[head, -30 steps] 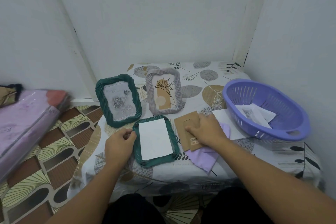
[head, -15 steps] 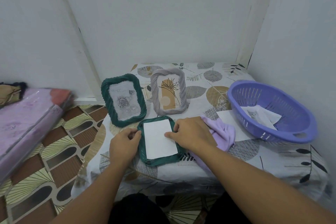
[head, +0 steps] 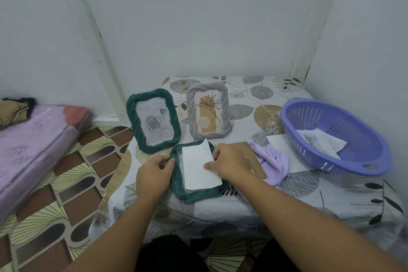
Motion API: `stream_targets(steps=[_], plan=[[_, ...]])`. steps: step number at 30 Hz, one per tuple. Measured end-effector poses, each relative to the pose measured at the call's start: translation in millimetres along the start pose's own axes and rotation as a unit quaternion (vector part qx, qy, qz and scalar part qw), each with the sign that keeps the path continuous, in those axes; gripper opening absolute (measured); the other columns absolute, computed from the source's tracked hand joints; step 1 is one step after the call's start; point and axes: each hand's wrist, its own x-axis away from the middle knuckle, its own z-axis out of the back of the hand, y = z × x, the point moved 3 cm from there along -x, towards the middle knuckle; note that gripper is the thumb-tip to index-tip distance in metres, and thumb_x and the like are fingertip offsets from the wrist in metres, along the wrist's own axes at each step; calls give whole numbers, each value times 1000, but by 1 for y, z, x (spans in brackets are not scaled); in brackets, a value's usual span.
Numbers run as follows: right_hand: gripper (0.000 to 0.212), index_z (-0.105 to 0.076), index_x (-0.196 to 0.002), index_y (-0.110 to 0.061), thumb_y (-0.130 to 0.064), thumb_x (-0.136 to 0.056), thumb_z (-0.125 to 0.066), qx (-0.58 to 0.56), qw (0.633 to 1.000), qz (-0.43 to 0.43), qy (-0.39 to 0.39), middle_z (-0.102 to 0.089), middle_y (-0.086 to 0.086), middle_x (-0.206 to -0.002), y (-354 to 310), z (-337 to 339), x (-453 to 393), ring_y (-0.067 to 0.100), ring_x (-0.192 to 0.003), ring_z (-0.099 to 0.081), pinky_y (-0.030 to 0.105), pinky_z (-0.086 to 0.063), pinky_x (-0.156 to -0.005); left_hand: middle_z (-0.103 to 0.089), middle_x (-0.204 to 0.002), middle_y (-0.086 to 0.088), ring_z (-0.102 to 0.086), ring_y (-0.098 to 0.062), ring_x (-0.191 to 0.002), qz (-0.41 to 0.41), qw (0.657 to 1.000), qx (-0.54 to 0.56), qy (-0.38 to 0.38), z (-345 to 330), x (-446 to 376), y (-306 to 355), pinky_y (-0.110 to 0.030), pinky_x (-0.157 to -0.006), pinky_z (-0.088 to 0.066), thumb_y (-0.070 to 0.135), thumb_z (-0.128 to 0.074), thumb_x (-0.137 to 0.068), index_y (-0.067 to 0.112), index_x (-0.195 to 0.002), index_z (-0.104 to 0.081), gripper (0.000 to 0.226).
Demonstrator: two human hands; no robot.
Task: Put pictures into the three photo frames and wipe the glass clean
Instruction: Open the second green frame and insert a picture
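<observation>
A green frame [head: 178,181] lies face down at the table's front, with a white picture [head: 198,165] lying on its back, skewed so that its top corner pokes past the rim. My left hand [head: 152,172] grips the frame's left edge. My right hand [head: 231,161] pinches the picture's right edge. Behind stand two upright frames: a green one [head: 153,122] with a rose picture and a grey one [head: 207,110] with a flower drawing. A brown backing board [head: 254,161] and a lilac cloth [head: 273,161] lie just right of my right hand.
A purple basket [head: 335,137] holding pictures sits at the right, with a white sheet [head: 278,143] under its near side. White walls close in behind and to the right. A wrapped pink bundle [head: 33,143] lies on the patterned floor to the left.
My right hand left the brown board, moved to the face-down frame and took the white picture's edge. The picture now sits skewed on the frame. My left hand stayed on the frame's left edge.
</observation>
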Motion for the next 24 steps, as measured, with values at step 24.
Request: stream_targets(steps=[24], plan=[[38, -64, -96, 3, -33, -99, -55, -266, 958, 8, 106, -67, 16, -82, 47, 104, 7, 33, -73, -60, 34, -40, -64, -72, -100, 5, -64, -13, -91, 34, 954, 225, -195, -10, 9, 132, -38, -85, -50, 60, -54, -95, 20, -111, -68, 46]])
